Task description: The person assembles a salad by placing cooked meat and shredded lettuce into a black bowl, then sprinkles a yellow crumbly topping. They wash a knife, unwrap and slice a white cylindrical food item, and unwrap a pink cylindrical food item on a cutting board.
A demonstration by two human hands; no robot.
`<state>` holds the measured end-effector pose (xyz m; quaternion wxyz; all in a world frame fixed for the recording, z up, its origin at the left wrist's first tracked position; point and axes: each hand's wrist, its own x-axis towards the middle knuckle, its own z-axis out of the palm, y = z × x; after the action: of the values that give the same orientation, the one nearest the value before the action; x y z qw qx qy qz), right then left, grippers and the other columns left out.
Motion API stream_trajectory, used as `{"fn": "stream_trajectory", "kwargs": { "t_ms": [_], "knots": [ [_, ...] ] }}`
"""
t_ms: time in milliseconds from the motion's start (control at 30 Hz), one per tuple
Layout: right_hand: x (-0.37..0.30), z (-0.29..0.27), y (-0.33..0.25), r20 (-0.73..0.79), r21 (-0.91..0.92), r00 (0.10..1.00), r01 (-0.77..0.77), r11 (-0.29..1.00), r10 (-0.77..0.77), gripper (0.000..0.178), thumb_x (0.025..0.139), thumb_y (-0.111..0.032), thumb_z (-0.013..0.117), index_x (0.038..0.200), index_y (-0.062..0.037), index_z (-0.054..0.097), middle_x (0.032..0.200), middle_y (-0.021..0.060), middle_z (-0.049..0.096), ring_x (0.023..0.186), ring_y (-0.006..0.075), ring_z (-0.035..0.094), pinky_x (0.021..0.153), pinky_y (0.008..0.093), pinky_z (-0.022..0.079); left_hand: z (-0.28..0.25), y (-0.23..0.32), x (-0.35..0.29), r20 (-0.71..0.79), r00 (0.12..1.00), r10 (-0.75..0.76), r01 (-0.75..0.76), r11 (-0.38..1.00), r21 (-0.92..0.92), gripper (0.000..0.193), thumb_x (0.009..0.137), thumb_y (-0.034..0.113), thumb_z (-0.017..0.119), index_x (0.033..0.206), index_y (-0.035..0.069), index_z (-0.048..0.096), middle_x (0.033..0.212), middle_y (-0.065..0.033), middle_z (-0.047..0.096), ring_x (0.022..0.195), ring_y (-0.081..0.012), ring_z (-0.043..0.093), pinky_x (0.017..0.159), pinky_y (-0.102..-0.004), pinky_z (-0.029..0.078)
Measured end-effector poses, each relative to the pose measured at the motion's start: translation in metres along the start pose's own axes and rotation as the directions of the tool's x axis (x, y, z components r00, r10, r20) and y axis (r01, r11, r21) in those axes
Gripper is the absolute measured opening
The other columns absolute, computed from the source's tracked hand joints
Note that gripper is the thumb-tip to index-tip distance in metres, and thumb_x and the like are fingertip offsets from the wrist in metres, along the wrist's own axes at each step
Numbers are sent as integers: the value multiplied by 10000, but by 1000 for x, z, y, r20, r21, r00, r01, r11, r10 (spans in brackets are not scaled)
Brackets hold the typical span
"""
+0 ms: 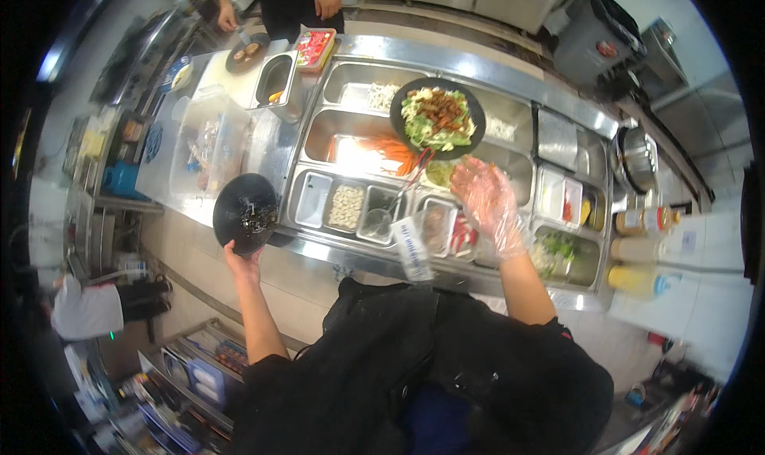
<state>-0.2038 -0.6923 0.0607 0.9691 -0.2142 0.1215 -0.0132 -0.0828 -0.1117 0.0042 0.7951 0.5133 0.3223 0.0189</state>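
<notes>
My left hand (244,257) grips the edge of a black bowl (229,216) with dark shreds in its bottom, tilted at the counter's front edge. My right hand (484,198), in a clear plastic glove, hovers over the inset pans beside a pan of chopped green food (438,173). Its fingers look loosely spread, somewhat blurred, with nothing visible in them. Just beyond it, a black plate (475,104) of salad topped with browned pieces (438,111) rests across the pans. White beans (347,208) and orange shreds (392,157) fill pans between my hands.
A translucent tub (210,124) and a deep steel pan (280,87) stand on the left of the counter. Across it, another person's hand (228,17) is at a small dark pan (247,52). Squeeze bottles (637,280) stand at right. A printed strip (411,249) hangs before my chest.
</notes>
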Motion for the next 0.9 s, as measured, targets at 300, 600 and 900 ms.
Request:
{"fn": "stream_trajectory", "kwargs": {
  "t_ms": [300,600,900],
  "knots": [
    [53,155,184,174,105,982,-88,991,69,636,1066,-468,481,1470,23,507,1369,310,612,1209,443,644,1053,571,512,9,33,89,276,943,-187,86,936,342,344,1021,378,625,1190,78,621,949,-35,672,813,-153,653,543,-302,452],
    [114,211,301,147,-44,959,-240,970,244,719,1061,-499,491,1515,54,425,1445,302,547,1201,446,642,1024,557,542,9,130,49,549,836,-7,-382,710,592,248,959,176,750,1144,14,722,1142,-87,663,916,-157,660,773,-299,554],
    [131,234,344,191,-220,928,-277,935,319,741,1047,-516,517,1520,48,424,1444,247,554,1162,387,665,991,501,565,81,132,61,792,605,79,-641,639,425,144,886,150,805,994,55,807,1099,-64,703,921,-139,658,755,-271,509]
  ]
}}
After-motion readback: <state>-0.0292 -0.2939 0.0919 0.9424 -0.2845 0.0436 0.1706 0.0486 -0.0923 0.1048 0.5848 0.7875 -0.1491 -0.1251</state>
